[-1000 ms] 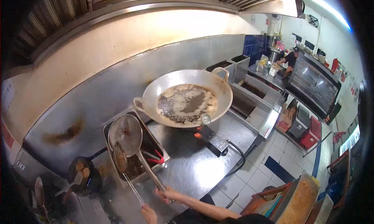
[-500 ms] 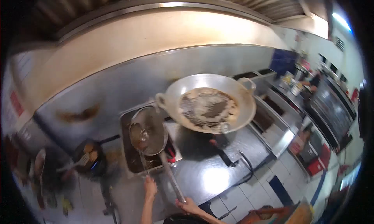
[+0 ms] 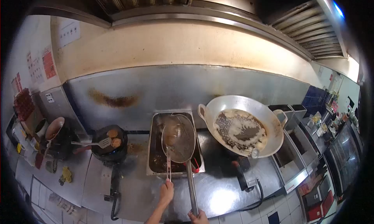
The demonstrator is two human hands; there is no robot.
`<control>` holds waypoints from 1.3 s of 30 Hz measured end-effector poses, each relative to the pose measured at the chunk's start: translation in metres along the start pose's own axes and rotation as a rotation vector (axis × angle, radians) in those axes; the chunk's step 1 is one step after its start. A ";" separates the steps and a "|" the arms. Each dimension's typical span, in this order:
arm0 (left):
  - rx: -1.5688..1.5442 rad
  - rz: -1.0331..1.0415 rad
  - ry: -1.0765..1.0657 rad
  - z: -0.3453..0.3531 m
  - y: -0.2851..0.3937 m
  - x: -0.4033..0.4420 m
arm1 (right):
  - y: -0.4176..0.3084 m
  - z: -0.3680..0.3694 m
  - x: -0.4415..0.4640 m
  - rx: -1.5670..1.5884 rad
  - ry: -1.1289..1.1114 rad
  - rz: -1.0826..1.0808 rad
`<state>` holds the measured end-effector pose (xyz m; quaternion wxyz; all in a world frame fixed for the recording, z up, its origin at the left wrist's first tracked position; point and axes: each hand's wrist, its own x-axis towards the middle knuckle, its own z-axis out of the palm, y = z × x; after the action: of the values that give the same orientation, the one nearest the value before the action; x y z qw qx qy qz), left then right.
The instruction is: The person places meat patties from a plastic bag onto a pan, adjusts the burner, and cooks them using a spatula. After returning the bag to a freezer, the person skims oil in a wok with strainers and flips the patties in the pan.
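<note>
My left hand [image 3: 166, 191] is closed round the thin handle of a smaller skimmer [image 3: 168, 163], whose blurred round head sits within or over the big strainer. At the bottom of the view, my right hand [image 3: 198, 217] grips the long metal handle of that large round mesh strainer [image 3: 185, 148]. Both tools are over a rectangular metal tray [image 3: 152, 170] with dark contents. A red-handled item [image 3: 196, 168] lies at the tray's right corner. What the strainer holds, if anything, is hard to make out.
Right of the tray stands a wide wok [image 3: 277, 137] of foamy oil. To the left, a black frying pan [image 3: 106, 156] holds browned pieces and a slotted spatula [image 3: 104, 142]. A burner control box [image 3: 246, 177] with a hose is below the wok.
My view has swung left and levelled, so the wok and tray appear further right. Both hands keep hold of their tools, still over the tray.
</note>
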<state>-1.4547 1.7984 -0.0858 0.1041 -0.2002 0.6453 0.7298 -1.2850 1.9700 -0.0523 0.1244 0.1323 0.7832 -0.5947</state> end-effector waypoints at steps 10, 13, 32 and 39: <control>0.171 0.013 0.094 -0.014 0.013 -0.013 | 0.028 0.013 0.006 -0.286 0.280 -0.265; 0.300 -0.009 0.026 -0.023 -0.016 -0.004 | -0.027 -0.001 -0.011 -0.264 0.135 -0.087; 0.160 -0.032 -0.060 -0.038 0.007 -0.022 | -0.052 -0.034 -0.027 -0.330 0.254 -0.189; -0.130 0.048 -0.058 -0.079 -0.089 -0.005 | -0.085 -0.097 -0.051 -0.165 0.244 -0.256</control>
<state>-1.4009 1.7339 -0.1709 0.0920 -0.1698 0.5978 0.7780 -1.2708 2.0388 0.0677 -0.0378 0.0922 0.8490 -0.5189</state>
